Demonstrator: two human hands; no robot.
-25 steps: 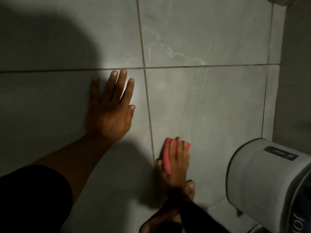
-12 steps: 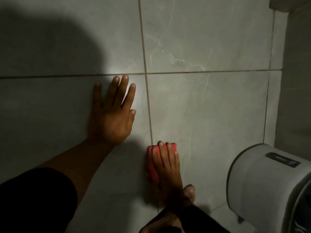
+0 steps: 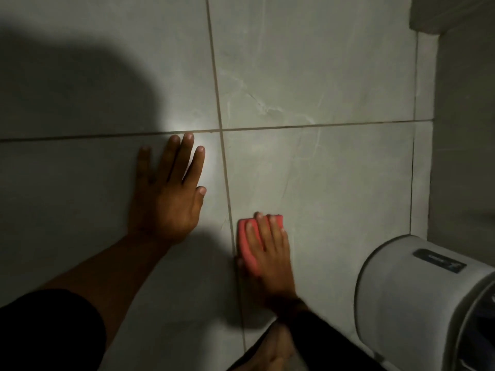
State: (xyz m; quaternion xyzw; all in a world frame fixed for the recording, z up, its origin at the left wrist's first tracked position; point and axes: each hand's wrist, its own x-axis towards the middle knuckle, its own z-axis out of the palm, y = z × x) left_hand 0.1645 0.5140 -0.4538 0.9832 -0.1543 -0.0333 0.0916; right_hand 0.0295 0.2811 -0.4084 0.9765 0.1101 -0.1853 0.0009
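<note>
Grey marbled tiles (image 3: 321, 183) fill the dim view, lit by one bright patch and crossed by a large shadow on the left. Nearest on the left, a black sleeve (image 3: 48, 333) ends above a bare forearm. At the near right lies a white cylindrical appliance (image 3: 415, 298) bearing a small dark label (image 3: 439, 264) whose writing is too small and blurred to read. Left of it, the right hand (image 3: 270, 253) reaches out from a dark cuff and presses a pink sponge (image 3: 247, 245) against the tile. Its fingers lie straight and close together over the sponge, and its thumb sits at the sponge's left edge. The sponge sits just right of a vertical grout line (image 3: 226, 170). Farther out, left of that line, the left hand (image 3: 168, 194) rests palm down on the tile, holding nothing. Its fingers are straight and slightly spread, with the tips near a horizontal grout line (image 3: 321, 126).
</note>
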